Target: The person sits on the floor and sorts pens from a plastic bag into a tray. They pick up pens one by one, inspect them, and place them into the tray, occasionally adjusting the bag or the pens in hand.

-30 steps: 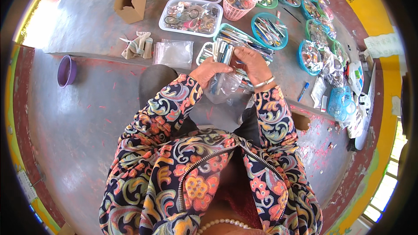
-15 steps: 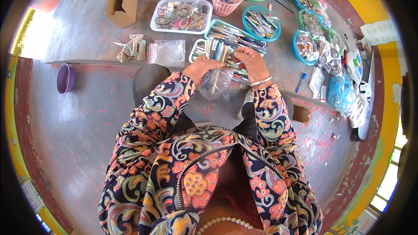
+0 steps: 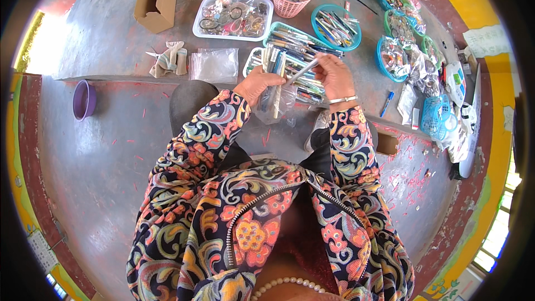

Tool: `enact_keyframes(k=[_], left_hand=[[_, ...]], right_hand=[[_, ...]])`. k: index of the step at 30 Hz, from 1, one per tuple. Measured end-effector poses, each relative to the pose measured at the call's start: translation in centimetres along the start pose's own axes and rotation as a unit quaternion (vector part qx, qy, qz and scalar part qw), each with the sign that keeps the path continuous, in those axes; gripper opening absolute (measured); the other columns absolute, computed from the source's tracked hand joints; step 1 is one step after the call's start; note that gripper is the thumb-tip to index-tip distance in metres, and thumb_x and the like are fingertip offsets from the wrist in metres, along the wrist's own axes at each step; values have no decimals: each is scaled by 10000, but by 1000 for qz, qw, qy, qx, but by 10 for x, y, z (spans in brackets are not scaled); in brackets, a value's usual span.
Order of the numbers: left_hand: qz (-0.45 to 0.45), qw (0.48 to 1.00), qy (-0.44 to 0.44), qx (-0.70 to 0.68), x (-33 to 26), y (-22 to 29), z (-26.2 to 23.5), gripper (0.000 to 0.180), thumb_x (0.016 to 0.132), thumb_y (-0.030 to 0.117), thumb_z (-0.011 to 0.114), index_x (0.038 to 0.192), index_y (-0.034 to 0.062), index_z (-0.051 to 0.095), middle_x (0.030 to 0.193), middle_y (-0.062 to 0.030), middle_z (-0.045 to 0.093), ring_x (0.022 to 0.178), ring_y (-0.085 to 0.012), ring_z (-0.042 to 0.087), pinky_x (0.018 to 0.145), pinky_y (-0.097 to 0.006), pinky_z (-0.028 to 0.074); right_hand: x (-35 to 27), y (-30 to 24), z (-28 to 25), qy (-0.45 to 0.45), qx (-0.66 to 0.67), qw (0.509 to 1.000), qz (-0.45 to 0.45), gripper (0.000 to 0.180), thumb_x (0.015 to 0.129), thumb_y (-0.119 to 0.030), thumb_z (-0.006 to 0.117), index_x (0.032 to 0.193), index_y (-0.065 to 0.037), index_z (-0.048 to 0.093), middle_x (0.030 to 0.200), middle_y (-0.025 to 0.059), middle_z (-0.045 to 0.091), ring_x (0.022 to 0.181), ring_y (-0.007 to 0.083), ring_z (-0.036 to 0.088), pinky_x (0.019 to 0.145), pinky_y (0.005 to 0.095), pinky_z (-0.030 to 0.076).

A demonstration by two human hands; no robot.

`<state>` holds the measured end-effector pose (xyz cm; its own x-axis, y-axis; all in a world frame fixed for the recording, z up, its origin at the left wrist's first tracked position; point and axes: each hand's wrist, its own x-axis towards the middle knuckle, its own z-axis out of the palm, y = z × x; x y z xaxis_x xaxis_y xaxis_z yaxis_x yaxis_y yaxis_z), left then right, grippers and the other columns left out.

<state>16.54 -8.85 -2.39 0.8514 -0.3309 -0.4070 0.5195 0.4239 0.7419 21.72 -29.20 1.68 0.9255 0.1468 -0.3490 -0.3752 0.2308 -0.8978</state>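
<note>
Filling step, apparently: left hand (image 3: 257, 85) grips a clear bag (image 3: 277, 110) of pens (image 3: 274, 66), right hand (image 3: 336, 78) pinches one blurred, probably pen-like stick (image 3: 302, 71) beside it; next move likely needs aligning with the bag's mouth.

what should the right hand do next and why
Probably slide the slim grey pen into the clear plastic bag: the right hand holds the pen angled toward the bag, while the left hand grips the bag, with other slim silvery and dark pens inside.
</note>
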Motion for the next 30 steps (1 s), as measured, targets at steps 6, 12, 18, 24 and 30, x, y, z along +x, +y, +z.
enact_keyframes(k=[6,12,18,24,30], left_hand=[[10,1000,-16,-24,-10,11,12,221,705,30,610,920,-2,576,850,-117,633,806,-180,594,719,-318,481],[19,998,-26,-45,-8,9,10,199,703,31,606,898,8,573,844,-123,629,810,-199,595,727,-327,479],[25,999,-20,-35,-7,9,11,188,704,41,609,887,9,578,836,-121,628,810,-199,595,733,-329,474],[45,998,35,-33,-6,10,10,171,713,55,603,875,2,583,821,-113,626,771,-198,601,699,-329,482],[56,988,95,-105,1,8,4,141,747,72,547,850,-15,589,795,-99,620,698,-183,597,654,-323,491]], right_hand=[[17,-3,-38,44,227,973,9,159,832,-155,594,862,1,585,705,57,581,625,156,588,519,248,485],[21,0,-40,0,298,953,63,195,837,-153,588,870,38,568,704,71,553,639,175,564,550,247,486],[22,4,-40,-3,309,949,66,192,839,-144,584,875,42,563,716,82,556,652,184,566,567,253,495],[62,37,-55,241,302,922,31,143,817,-127,602,785,-3,536,709,94,562,613,202,572,537,282,510],[105,73,-64,321,211,922,46,159,818,-161,595,821,-17,531,662,106,577,525,193,564,459,284,496]])
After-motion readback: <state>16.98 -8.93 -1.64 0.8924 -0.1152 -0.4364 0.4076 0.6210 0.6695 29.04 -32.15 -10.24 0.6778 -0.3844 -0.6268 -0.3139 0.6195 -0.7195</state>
